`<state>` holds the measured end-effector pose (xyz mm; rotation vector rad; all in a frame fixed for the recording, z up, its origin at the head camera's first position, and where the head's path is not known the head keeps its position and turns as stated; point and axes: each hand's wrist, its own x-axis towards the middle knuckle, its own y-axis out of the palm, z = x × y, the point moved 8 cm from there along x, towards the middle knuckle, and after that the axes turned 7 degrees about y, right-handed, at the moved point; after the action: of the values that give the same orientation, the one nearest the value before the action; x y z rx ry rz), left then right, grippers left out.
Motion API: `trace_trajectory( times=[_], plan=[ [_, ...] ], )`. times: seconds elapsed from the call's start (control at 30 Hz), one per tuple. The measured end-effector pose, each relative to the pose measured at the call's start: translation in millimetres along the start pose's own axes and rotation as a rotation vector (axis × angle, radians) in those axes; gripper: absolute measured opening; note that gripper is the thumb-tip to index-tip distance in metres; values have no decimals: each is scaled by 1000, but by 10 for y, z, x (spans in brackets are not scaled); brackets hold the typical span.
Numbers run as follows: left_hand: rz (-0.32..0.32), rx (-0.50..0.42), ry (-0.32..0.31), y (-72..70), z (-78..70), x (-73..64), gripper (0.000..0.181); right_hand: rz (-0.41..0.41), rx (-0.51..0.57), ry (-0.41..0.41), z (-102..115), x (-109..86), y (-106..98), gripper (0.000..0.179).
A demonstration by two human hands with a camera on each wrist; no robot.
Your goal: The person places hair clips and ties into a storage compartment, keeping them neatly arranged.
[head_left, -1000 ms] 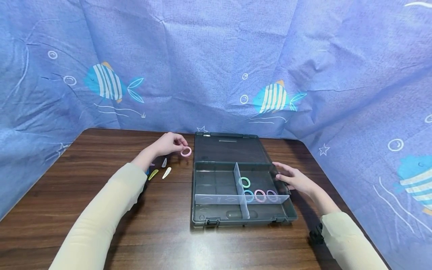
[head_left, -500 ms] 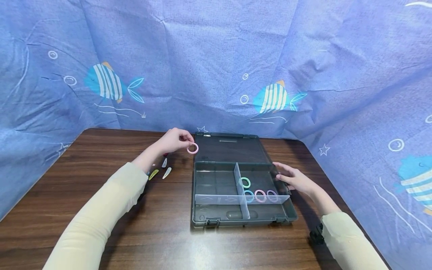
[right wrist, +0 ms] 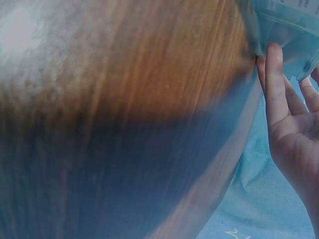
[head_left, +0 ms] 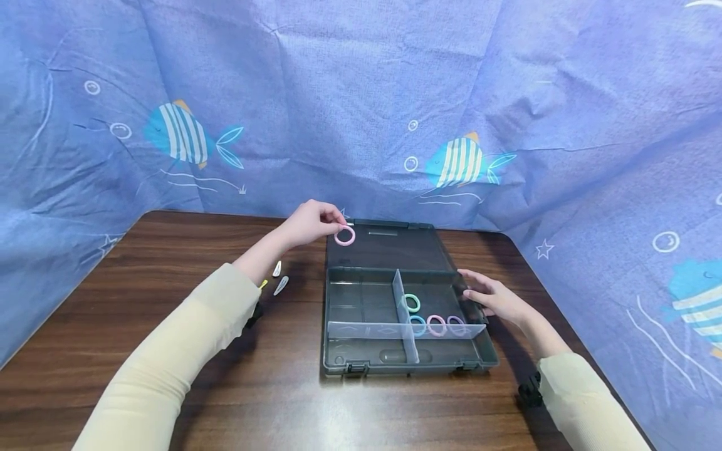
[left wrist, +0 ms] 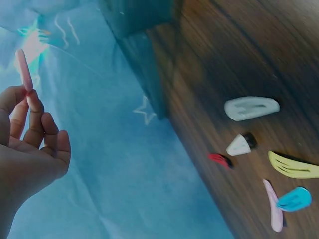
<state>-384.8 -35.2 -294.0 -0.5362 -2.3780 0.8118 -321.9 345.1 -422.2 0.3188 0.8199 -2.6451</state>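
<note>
My left hand [head_left: 313,223] pinches a pink hair tie [head_left: 345,244] between thumb and fingertips, raised in front of the open lid [head_left: 383,250]. In the left wrist view this tie [left wrist: 24,69] appears edge-on. A dark translucent divided box [head_left: 403,369] lies on the table. Its back right compartment holds a green hair tie [head_left: 418,303], a blue one, a pink one [head_left: 428,326] and a purple one. My right hand [head_left: 491,297] touches the box's right side near the hinge; the right wrist view shows its fingers [right wrist: 275,84] fairly straight against the wall.
Left of the box, several hair clips lie on the brown table [head_left: 271,388]: a white clip [left wrist: 251,108], a red clip [left wrist: 218,159], a yellow clip [left wrist: 295,166], a blue clip [left wrist: 295,199] over a pink one. A blue fish-print curtain [head_left: 350,113] hangs behind.
My left hand has lifted the pink hair tie and carried it rightward, from beside the box to in front of the lid. The right hand stays at the box's side.
</note>
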Motion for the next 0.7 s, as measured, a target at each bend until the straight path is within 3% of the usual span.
trace_trajectory(
  times=[0.23, 0.47, 0.7],
  plan=[
    [18, 1, -52, 64, -175, 84, 11, 5, 6, -4, 13, -5, 4, 61],
    [31, 2, -44, 140, -417, 151, 10, 14, 9, -15, 42, -24, 11, 62],
    [63, -82, -59, 277, -564, 221, 10, 14, 18, -20, 35, -38, 13, 63]
  ],
)
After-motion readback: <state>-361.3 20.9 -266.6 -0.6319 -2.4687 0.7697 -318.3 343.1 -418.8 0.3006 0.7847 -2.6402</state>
